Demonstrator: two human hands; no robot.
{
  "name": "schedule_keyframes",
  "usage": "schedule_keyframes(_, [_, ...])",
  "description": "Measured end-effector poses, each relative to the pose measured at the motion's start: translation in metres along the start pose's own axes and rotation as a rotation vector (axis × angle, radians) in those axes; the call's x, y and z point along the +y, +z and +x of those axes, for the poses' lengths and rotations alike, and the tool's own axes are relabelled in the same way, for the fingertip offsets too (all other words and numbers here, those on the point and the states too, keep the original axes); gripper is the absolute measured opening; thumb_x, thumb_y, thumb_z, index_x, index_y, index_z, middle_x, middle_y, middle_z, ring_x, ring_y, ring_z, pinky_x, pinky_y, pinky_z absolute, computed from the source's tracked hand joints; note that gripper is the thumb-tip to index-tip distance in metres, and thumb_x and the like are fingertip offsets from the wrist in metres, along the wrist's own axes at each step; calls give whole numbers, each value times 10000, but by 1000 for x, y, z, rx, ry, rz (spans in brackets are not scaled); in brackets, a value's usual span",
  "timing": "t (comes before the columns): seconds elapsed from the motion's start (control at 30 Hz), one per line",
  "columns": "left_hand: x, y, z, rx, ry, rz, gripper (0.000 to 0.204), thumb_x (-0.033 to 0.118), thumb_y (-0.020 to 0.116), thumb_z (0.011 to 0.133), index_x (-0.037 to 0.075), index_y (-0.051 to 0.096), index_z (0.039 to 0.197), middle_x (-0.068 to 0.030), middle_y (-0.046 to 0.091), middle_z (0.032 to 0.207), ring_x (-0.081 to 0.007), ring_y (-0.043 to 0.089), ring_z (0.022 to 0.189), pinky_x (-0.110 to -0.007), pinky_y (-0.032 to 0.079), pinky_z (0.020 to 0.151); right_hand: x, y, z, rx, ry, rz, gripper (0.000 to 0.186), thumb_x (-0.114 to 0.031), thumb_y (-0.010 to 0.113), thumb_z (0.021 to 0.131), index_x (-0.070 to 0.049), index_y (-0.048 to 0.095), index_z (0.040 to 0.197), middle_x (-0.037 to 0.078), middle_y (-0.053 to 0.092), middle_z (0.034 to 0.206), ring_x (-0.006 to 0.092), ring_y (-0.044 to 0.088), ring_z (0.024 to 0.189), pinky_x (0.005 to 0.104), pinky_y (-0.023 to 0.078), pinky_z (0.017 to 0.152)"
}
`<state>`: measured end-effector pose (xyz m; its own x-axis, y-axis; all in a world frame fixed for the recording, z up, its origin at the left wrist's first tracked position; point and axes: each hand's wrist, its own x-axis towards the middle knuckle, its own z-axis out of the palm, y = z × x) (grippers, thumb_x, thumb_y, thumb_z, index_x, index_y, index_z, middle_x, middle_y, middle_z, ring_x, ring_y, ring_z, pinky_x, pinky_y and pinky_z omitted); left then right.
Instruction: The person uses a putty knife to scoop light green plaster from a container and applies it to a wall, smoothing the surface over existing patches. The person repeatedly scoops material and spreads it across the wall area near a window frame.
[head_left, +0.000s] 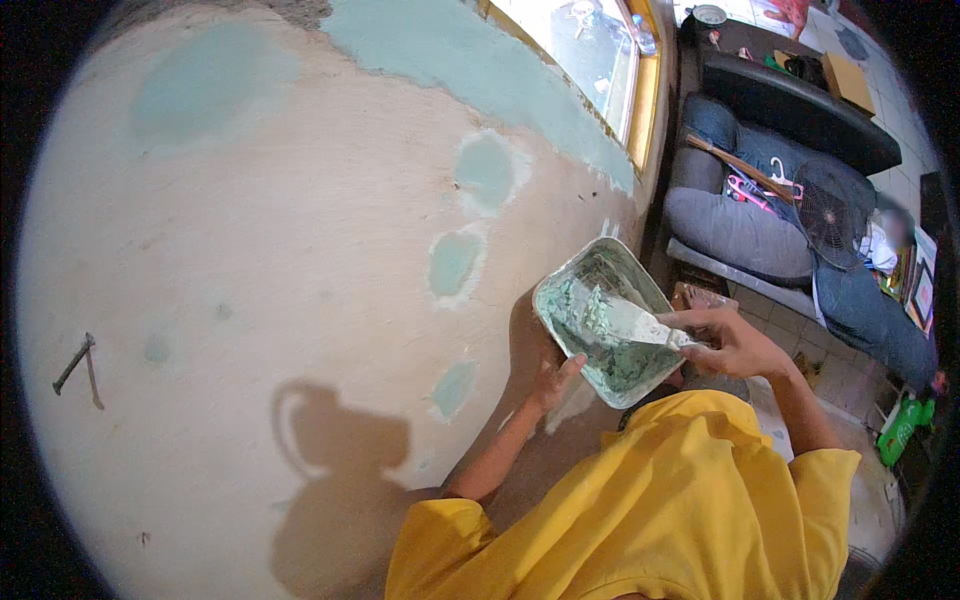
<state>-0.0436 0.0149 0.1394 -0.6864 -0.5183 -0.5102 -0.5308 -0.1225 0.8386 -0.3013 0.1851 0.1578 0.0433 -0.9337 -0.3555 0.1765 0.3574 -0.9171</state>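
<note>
My left hand (556, 382) grips the near left rim of a rectangular tray (648, 283), its thumb over the edge and the other fingers hidden below. Smeared green putty (610, 352) coats the inside of the tray. In my right hand (728, 341) is a putty knife (640, 324), held by its handle, with the fingers wrapped round it. The whitish blade reaches over the tray and carries a ridge of pale green putty (597, 312). To the left stands a beige wall (330, 230) with several green patches, one (456, 263) close to the tray.
A nail (73, 365) sticks out of the wall at the far left. Beyond the tray, a window frame (645, 110) borders the wall. At the right, a dark sofa (740, 235) holds a fan (832, 212), a broom (735, 165) and hangers. A green bottle (903, 428) is by the right edge.
</note>
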Motion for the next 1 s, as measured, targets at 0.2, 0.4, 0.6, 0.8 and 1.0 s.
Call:
schedule_keyframes(0.2, [42, -2, 3, 34, 183, 134, 1029, 529, 644, 695, 19, 126, 1423, -158, 239, 1431, -277, 219, 1338, -389, 142, 1109, -4, -4, -9, 20, 47, 186, 422, -64, 595, 813, -68, 563, 1234, 11, 639, 960, 68, 534, 762, 225, 452, 694])
schedule_keyframes(0.4, [71, 2, -15, 139, 237, 173, 1033, 589, 660, 644, 0, 228, 1375, -145, 330, 1363, -280, 305, 1282, -383, 210, 1078, -47, -12, -31, -13, -159, 376, 493, -98, 603, 821, -46, 491, 1299, -3, 618, 920, 57, 498, 660, 210, 416, 565])
schedule_keyframes(0.6, [118, 18, -25, 164, 313, 28, 1082, 619, 666, 599, -4, 234, 1372, -158, 347, 1326, -284, 335, 1245, -413, 228, 1059, -100, -15, -41, -59, -197, 367, 484, -102, 586, 844, -48, 475, 1312, 22, 588, 1139, 108, 526, 953, 255, 438, 827])
schedule_keyframes(0.8, [127, 10, -30, 182, 260, 76, 1107, 549, 720, 559, 0, 221, 1381, -162, 335, 1342, -288, 331, 1251, -425, 240, 1054, -105, -16, -39, -61, -140, 139, 427, -150, 591, 858, -46, 522, 1266, 65, 637, 1089, 129, 572, 917, 287, 461, 822])
schedule_keyframes(1.0, [101, 6, -28, 91, 169, 26, 1074, 548, 691, 570, 1, 237, 1376, -163, 342, 1336, -296, 335, 1251, -422, 240, 1055, -70, -17, -40, -37, -125, -15, 336, -167, 578, 883, -20, 584, 1184, 29, 661, 1008, 88, 562, 861, 259, 475, 764])
